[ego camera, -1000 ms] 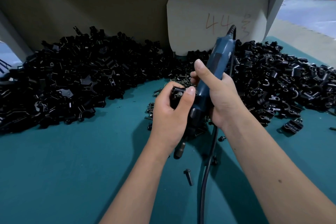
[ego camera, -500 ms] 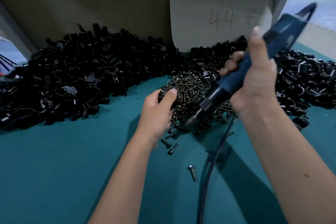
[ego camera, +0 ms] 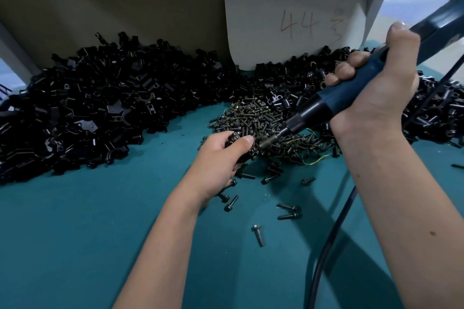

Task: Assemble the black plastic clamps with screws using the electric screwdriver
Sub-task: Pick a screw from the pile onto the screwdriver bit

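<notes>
My right hand (ego camera: 374, 88) grips the blue electric screwdriver (ego camera: 356, 88), which slants down to the left. Its bit tip (ego camera: 263, 144) sits low over the pile of dark screws (ego camera: 261, 118), just right of my left thumb. My left hand (ego camera: 221, 155) holds a black plastic clamp (ego camera: 234, 143) at the near left edge of that screw pile; most of the clamp is hidden in my fingers. A big heap of black clamp parts (ego camera: 100, 108) lies to the left, and another heap (ego camera: 439, 113) lies to the right behind my right hand.
Loose screws (ego camera: 258, 234) are scattered on the teal table (ego camera: 75, 246) near my left wrist. The screwdriver's black cable (ego camera: 326, 246) runs down along my right forearm. A white card (ego camera: 296, 22) marked 44 leans on the back wall.
The screwdriver swung from upright against the clamp out to the right, then its tip dropped onto the screw pile. My left hand moved forward with the clamp to the pile's edge.
</notes>
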`<state>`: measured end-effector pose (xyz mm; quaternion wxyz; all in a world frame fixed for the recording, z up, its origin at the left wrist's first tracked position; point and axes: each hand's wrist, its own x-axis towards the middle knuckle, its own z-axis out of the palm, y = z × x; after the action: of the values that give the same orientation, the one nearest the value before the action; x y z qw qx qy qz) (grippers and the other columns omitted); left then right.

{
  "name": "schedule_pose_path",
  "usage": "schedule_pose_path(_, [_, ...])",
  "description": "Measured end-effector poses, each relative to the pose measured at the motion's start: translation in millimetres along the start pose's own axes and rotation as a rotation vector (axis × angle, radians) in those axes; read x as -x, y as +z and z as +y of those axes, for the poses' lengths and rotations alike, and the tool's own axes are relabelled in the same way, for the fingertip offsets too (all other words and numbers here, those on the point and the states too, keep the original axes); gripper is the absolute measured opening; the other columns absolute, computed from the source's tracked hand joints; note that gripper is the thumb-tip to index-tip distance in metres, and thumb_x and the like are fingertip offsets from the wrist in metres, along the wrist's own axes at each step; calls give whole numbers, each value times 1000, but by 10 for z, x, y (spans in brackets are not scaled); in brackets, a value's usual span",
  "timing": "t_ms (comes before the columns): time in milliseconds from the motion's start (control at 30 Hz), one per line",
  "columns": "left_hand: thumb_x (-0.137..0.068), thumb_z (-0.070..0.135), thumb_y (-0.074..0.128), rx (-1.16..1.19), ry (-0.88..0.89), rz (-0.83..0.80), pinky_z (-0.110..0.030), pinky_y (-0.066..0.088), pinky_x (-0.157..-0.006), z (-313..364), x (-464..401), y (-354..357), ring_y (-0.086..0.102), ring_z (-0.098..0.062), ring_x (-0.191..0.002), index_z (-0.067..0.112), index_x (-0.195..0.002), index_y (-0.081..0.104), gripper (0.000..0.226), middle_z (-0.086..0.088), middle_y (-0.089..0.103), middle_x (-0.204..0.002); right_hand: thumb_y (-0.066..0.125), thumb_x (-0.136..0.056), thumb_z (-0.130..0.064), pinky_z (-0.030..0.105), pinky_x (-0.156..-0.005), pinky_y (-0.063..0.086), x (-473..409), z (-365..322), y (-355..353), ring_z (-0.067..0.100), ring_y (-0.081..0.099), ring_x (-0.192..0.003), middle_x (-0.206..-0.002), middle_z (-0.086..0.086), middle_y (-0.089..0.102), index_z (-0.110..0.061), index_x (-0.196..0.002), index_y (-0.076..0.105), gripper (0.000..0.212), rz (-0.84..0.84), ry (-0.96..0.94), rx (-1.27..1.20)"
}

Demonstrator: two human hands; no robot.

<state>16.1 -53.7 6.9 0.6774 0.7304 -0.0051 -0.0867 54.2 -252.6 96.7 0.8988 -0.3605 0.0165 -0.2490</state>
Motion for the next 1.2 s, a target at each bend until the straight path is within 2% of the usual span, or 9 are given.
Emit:
schedule_pose_path(33, [-89,49,64,-7,2,-17,-21,20,-40,6,8,-3,22,-12,-49,7,-111,60,47,-12,31,-81,65,-98,-28,31,-54,41,9,10,7,18,43,-55,-69,3,47,-13,-117,35,38,-2,2,1])
schedule_pose_path(100, [-91,45,63,-6,18,-55,-20,20,-40,20,17,-4,21,-12,-49,25,-80,58,24,-10,30,-75,65,-98,-28,30,-53,41,31,38,16,18,43,-55,-69,3,47,-13,-116,35,38,-7,3,10])
schedule_pose_path(167, [-96,42,63,-29,22,-65,-20,20,-40,13,19,-12,21,-12,-49,30,-69,51,32,-5,31,-69,65,-98,-27,30,-53,42,52,63,25,18,44,-54,-69,3,47,-12,-115,35,38,-13,-4,27])
schedule_pose_path(400, [-96,41,63,-15,23,-66,-19,19,-41,13,27,-12,21,-11,-47,32,-64,55,34,3,31,-62,63,-96,-24,31,-52,41,107,94,86,19,43,-50,-65,3,46,-11,-104,40,28,-68,-68,68])
schedule_pose_path(567, [-87,43,64,20,-2,-62,-18,18,-40,26,29,-8,19,-11,-46,32,-61,56,30,2,30,-62,62,-99,-21,31,-51,40,143,115,107,18,44,-49,-63,3,47,-13,-104,43,22,-66,-96,59])
schedule_pose_path(733, [-85,43,66,51,-23,-40,-17,18,-39,-3,18,-16,18,-10,-46,28,-68,49,29,3,31,-61,62,-99,-22,31,-51,40,160,129,112,18,44,-48,-62,3,47,-12,-101,43,22,-61,-103,54])
schedule_pose_path(900, [-86,43,66,62,-25,-45,-17,18,-38,-7,16,-12,19,-9,-45,30,-65,53,28,2,31,-62,60,-100,-20,31,-50,40,181,133,143,19,43,-47,-62,4,46,-11,-101,43,20,-108,-139,64])
schedule_pose_path(1033, [-86,43,65,56,-20,-27,-17,17,-38,-9,19,-10,18,-10,-46,27,-73,48,27,2,29,-64,59,-100,-19,31,-49,40,206,146,175,20,42,-46,-62,5,45,-11,-95,43,19,-147,-167,63])
schedule_pose_path(1200, [-86,42,64,61,-16,-6,-18,17,-37,-7,27,5,18,-9,-45,28,-71,50,26,2,29,-64,59,-100,-18,30,-48,39,215,160,161,20,42,-45,-61,5,45,-11,-94,43,18,-146,-177,56])
